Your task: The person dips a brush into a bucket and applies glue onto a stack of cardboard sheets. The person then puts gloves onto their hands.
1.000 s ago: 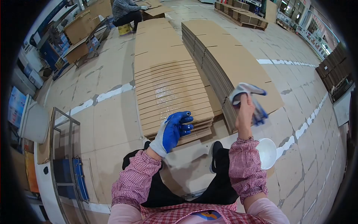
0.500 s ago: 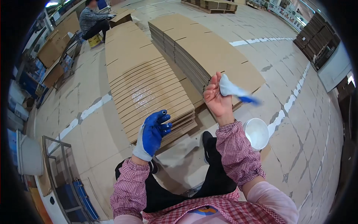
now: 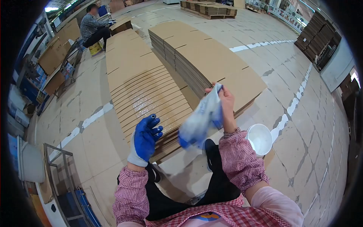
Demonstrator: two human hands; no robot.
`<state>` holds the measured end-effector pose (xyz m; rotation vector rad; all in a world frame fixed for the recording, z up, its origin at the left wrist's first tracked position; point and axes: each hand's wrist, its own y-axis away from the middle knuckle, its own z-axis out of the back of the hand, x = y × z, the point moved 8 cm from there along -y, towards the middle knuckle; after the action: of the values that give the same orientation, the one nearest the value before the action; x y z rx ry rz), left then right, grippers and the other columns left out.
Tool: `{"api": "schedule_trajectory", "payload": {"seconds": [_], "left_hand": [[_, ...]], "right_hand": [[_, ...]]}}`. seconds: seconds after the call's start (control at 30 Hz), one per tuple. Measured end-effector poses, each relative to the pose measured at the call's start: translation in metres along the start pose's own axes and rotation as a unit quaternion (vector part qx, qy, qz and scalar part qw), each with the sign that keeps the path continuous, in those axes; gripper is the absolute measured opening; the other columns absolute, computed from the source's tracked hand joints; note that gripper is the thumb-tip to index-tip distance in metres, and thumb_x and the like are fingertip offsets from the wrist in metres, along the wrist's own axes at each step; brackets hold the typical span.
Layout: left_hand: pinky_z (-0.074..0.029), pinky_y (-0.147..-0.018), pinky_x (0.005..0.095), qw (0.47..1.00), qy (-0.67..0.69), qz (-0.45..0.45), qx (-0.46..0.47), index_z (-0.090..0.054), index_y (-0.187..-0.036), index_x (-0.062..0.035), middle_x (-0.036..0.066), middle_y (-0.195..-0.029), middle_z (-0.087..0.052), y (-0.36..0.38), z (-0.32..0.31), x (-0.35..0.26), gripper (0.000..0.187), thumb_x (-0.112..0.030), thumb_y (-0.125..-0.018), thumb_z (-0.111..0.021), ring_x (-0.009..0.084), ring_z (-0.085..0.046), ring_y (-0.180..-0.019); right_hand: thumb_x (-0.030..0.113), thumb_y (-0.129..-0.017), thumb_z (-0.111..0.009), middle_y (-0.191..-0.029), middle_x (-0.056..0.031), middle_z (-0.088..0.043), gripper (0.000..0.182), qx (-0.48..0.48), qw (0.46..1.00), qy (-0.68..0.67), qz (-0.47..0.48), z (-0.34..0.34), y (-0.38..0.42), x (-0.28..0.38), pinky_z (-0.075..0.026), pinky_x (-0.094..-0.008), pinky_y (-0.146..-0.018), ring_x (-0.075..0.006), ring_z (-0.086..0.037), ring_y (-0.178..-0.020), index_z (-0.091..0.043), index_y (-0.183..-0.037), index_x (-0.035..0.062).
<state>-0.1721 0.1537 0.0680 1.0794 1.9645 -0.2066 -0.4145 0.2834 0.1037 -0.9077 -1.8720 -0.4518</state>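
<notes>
The near edge of the left cardboard stack (image 3: pixel 130 56) is lying toward eleven o'clock from the shoes (image 3: pixel 212 151), while the right cardboard stack (image 3: pixel 204 45) is stretching away toward twelve, a narrow channel running between their facing sides. Open floor (image 3: pixel 280 102) is spreading from two o'clock round to four, with a white bucket (image 3: pixel 270 136) standing near the right forearm between three and four. The loose glove (image 3: pixel 202 115) is hanging near the centre of the view, in front of the near ends of both stacks; whether its lower part is touching cardboard, one cannot tell. Its long axis is running from one o'clock, at the held end, down to seven, where the blurred blue end is pointing. The bare right hand (image 3: pixel 227 99) is grasping the glove's upper end, its grip clenched on the fabric. The gloved left hand (image 3: pixel 145 136), its grip released, is resting in the air or against the near stack edge, which is unclear, with fingers loosely bent toward one o'clock. The glove is showing pale, limp cloth with a blue coating; the left stack's flat brown sheets are fanning into curved, overlapping strips, with a wet sheen glistening across them.
</notes>
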Motion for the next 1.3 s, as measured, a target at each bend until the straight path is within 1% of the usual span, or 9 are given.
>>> {"api": "schedule_trajectory", "payload": {"seconds": [0.3,0.43,0.5,0.53,0.63,0.9,1.0,1.17,1.3], "left_hand": [[-0.048,-0.075,0.0311,1.0,0.017,-0.007,0.007,-0.055,-0.113,-0.0095,0.006,-0.104,-0.06,-0.003,0.006,0.0,0.033,-0.031,-0.089,-0.05,0.0205,-0.059,-0.083],[-0.047,-0.078,0.0321,0.995,-0.057,-0.068,0.038,-0.051,-0.117,-0.0091,0.007,-0.109,-0.057,-0.005,0.007,0.002,0.033,-0.03,-0.092,-0.044,0.019,-0.057,-0.088],[-0.047,-0.077,0.0321,0.998,-0.03,-0.056,0.03,-0.051,-0.116,-0.0095,0.006,-0.108,-0.056,-0.005,0.004,-0.002,0.033,-0.031,-0.092,-0.044,0.018,-0.057,-0.088],[-0.047,-0.077,0.0321,0.998,-0.012,-0.055,0.033,-0.052,-0.115,-0.0101,0.006,-0.107,-0.057,-0.003,0.001,-0.002,0.033,-0.032,-0.092,-0.045,0.018,-0.057,-0.088],[-0.047,-0.077,0.0315,0.999,0.025,0.002,0.02,-0.053,-0.114,-0.0118,0.005,-0.105,-0.057,-0.01,0.01,0.005,0.032,-0.033,-0.09,-0.047,0.0177,-0.057,-0.088],[-0.047,-0.075,0.03,1.0,0.022,0.002,0.018,-0.055,-0.112,-0.0129,0.004,-0.105,-0.058,-0.002,0.004,0.003,0.031,-0.034,-0.089,-0.05,0.0173,-0.057,-0.087],[-0.047,-0.076,0.0301,0.999,0.024,-0.005,0.027,-0.055,-0.111,-0.0125,0.004,-0.105,-0.058,-0.002,0.006,0.001,0.031,-0.034,-0.089,-0.049,0.0173,-0.057,-0.087],[-0.046,-0.078,0.0307,0.999,0.023,-0.007,0.026,-0.055,-0.113,-0.0117,0.004,-0.104,-0.058,-0.001,0.006,-0.001,0.032,-0.034,-0.09,-0.048,0.0176,-0.057,-0.088],[-0.046,-0.079,0.031,0.999,0.027,-0.011,0.033,-0.054,-0.114,-0.0111,0.004,-0.105,-0.058,0.001,0.006,-0.002,0.033,-0.034,-0.091,-0.046,0.0175,-0.057,-0.089]], "right_hand": [[0.02,-0.091,-0.048,-0.08,-0.0004,-0.06,0.025,-0.043,0.925,0.368,0.085,0.026,-0.007,-0.001,-0.048,-0.0233,-0.059,-0.0082,-0.056,-0.069,-0.056,-0.106,0.0029],[0.029,-0.087,-0.05,-0.127,-0.0133,-0.046,0.046,0.259,0.944,-0.165,-0.121,-0.005,0.025,-0.013,-0.039,-0.0494,-0.094,-0.0281,-0.047,-0.114,-0.04,-0.129,0.0116],[0.039,-0.084,-0.053,-0.134,-0.0133,-0.038,0.066,0.139,0.951,-0.271,-0.058,0.027,0.036,-0.014,-0.037,-0.0512,-0.096,-0.0325,-0.045,-0.116,-0.026,-0.137,0.0123],[0.035,-0.088,-0.048,-0.116,-0.0099,-0.051,0.056,0.178,0.977,-0.116,0.036,0.002,0.043,0.01,-0.043,-0.0445,-0.085,-0.024,-0.053,-0.096,-0.029,-0.135,0.0094],[0.028,-0.093,-0.041,-0.089,-0.0044,-0.052,0.043,0.401,0.825,-0.394,-0.055,-0.035,0.025,0.016,-0.042,-0.0334,-0.069,-0.0149,-0.047,-0.069,-0.036,-0.129,0.0059],[0.031,-0.092,-0.041,-0.072,-0.003,-0.046,0.037,0.215,0.84,-0.491,-0.083,-0.008,0.012,0.011,-0.039,-0.0302,-0.061,-0.0144,-0.044,-0.06,-0.047,-0.118,0.005],[0.026,-0.093,-0.041,-0.072,-0.0022,-0.049,0.032,0.122,0.986,-0.04,0.104,-0.006,0.018,0.025,-0.039,-0.0249,-0.059,-0.0118,-0.045,-0.059,-0.05,-0.115,0.0048],[0.019,-0.093,-0.04,-0.072,-0.0002,-0.052,0.025,0.017,0.99,0.137,-0.009,0.001,0.007,-0.015,-0.038,-0.0199,-0.057,-0.0069,-0.045,-0.062,-0.055,-0.105,0.0022],[0.013,-0.092,-0.041,-0.074,0.0012,-0.053,0.021,-0.059,0.946,0.279,0.156,0.026,-0.002,0.018,-0.038,-0.0194,-0.06,-0.0054,-0.045,-0.067,-0.057,-0.096,0.0007]]}}
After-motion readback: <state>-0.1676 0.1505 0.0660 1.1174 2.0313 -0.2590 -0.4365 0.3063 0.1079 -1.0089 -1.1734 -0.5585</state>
